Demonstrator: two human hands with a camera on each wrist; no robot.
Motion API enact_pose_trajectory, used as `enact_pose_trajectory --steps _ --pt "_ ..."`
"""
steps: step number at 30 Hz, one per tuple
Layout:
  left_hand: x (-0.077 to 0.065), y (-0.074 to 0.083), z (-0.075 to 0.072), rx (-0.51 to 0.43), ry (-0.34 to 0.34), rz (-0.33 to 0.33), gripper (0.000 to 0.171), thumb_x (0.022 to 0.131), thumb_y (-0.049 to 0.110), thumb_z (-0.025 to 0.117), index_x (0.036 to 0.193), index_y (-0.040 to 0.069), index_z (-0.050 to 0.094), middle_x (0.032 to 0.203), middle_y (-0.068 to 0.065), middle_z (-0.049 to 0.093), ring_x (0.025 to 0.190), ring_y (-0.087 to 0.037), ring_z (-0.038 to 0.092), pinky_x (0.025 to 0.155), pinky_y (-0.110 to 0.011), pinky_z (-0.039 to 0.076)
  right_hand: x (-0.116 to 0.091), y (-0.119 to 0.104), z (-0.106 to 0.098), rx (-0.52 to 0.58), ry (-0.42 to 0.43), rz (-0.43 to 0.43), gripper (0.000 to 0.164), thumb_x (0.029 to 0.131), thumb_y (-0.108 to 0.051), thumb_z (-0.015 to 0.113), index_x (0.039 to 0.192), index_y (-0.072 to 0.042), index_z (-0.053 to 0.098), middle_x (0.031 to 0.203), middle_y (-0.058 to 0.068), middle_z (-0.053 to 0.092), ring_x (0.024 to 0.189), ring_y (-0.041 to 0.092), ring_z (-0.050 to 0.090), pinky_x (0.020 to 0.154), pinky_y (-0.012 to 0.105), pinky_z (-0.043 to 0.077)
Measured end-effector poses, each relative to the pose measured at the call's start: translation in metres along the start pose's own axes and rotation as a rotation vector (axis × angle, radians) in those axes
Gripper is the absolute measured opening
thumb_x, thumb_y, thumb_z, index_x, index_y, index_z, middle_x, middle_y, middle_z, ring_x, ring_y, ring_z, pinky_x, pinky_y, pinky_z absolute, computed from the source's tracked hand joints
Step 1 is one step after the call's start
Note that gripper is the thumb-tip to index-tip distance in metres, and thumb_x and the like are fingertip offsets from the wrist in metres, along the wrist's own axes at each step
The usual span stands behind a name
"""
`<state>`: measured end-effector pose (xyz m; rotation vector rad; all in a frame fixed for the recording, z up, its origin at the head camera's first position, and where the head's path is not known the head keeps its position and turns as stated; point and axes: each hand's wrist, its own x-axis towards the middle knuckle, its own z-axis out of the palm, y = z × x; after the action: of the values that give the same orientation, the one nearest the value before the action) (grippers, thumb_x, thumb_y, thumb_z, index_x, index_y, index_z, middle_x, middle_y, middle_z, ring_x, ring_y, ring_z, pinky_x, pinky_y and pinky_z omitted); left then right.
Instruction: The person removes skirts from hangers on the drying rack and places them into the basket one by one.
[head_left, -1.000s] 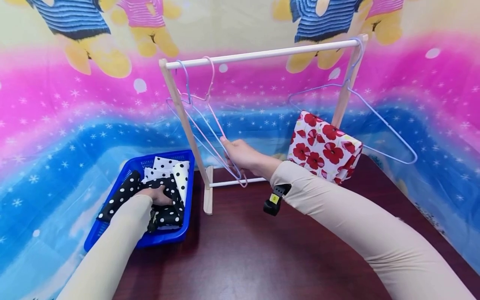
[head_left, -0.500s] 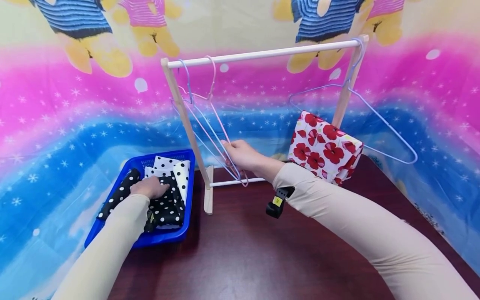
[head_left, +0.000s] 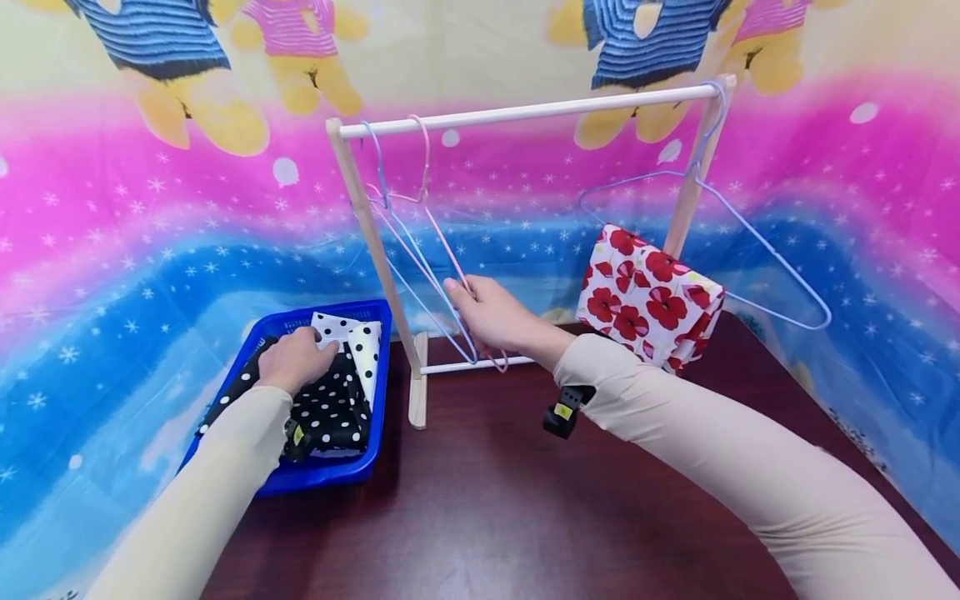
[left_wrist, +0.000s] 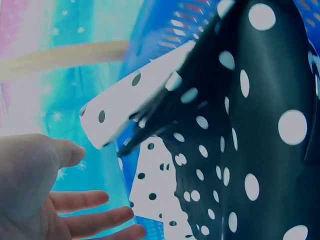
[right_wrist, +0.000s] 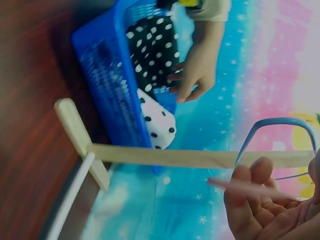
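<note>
My right hand [head_left: 498, 315] grips the lower side of the pink hanger [head_left: 442, 237], which hangs by its hook near the rack's left end. Beside it hangs a blue hanger [head_left: 383, 175]; in the right wrist view its blurred end is past the fingertips. My left hand [head_left: 296, 360] is over the blue basket [head_left: 322, 477]. In the left wrist view, the left hand [left_wrist: 30, 185] has its fingers extended, holding nothing, beside black cloth with white dots [left_wrist: 270, 95]. White cloth with black dots [head_left: 365, 350] lies in the basket too.
The wooden rack carries a white top bar [head_left: 540, 108]. At its right end hangs a lilac hanger [head_left: 776, 250]; a folded red-flowered cloth [head_left: 645, 292] hangs over its lower bar. All stands on a dark red table [head_left: 480, 508] before a printed backdrop [head_left: 150, 250].
My left hand has lifted from the black dotted cloth and moved up and slightly left. The right hand has drawn the pink hanger slightly right, apart from the blue one.
</note>
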<state>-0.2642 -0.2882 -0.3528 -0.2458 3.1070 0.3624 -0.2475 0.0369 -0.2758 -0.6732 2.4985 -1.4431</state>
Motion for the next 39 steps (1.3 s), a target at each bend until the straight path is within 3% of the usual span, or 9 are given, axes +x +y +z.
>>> enact_pose_trajectory --steps 7,15,23,29,35,39 --pt "-0.010 0.009 -0.004 -0.084 0.063 0.038 0.057 0.102 0.044 0.045 0.135 -0.001 0.057 0.115 -0.025 0.068 0.093 -0.037 0.066 0.073 -0.051 0.050 -0.006 0.002 -0.004 -0.206 0.077 -0.095 0.043 0.108 -0.047 0.036 0.091 -0.011 0.054 0.065 0.002 0.051 0.051 0.021 0.053 0.053 0.035 0.047" --pt "-0.021 0.022 0.000 -0.179 0.075 0.075 0.050 0.102 0.045 0.046 0.130 0.006 0.061 0.125 -0.020 0.069 0.107 -0.039 0.067 0.081 -0.054 0.052 -0.007 0.010 -0.010 -0.264 0.105 -0.113 0.043 0.108 -0.048 0.038 0.095 -0.011 0.057 0.074 0.005 0.055 0.062 0.023 0.055 0.057 0.035 0.047" --pt "-0.033 0.044 0.001 -0.234 0.080 0.125 0.043 0.102 0.043 0.048 0.123 0.009 0.065 0.116 -0.016 0.073 0.100 -0.032 0.070 0.077 -0.047 0.054 -0.009 0.009 -0.014 -0.316 0.110 -0.111 0.040 0.107 -0.048 0.040 0.097 -0.014 0.057 0.074 0.005 0.054 0.064 0.022 0.053 0.059 0.033 0.045" --pt "-0.044 0.057 0.003 -0.271 0.048 0.149 0.042 0.103 0.043 0.049 0.125 0.010 0.065 0.125 -0.017 0.071 0.105 -0.033 0.070 0.080 -0.048 0.056 -0.014 0.009 -0.020 -0.336 0.091 -0.109 0.042 0.107 -0.048 0.040 0.092 -0.012 0.057 0.068 0.004 0.052 0.058 0.023 0.053 0.057 0.034 0.044" --pt "-0.052 0.067 0.005 -0.304 0.040 0.185 0.043 0.102 0.044 0.051 0.126 0.011 0.065 0.128 -0.018 0.069 0.108 -0.034 0.069 0.082 -0.048 0.055 -0.020 0.010 -0.028 -0.355 0.082 -0.107 0.039 0.107 -0.046 0.041 0.104 -0.015 0.063 0.071 0.005 0.058 0.063 0.022 0.058 0.062 0.035 0.049" --pt "-0.057 0.075 0.006 -0.307 0.047 0.200 0.040 0.102 0.044 0.052 0.123 0.012 0.066 0.126 -0.015 0.070 0.111 -0.034 0.068 0.086 -0.051 0.054 -0.023 0.009 -0.035 -0.368 0.090 -0.100 0.040 0.107 -0.048 0.040 0.104 -0.015 0.063 0.074 0.005 0.060 0.066 0.021 0.059 0.064 0.035 0.049"
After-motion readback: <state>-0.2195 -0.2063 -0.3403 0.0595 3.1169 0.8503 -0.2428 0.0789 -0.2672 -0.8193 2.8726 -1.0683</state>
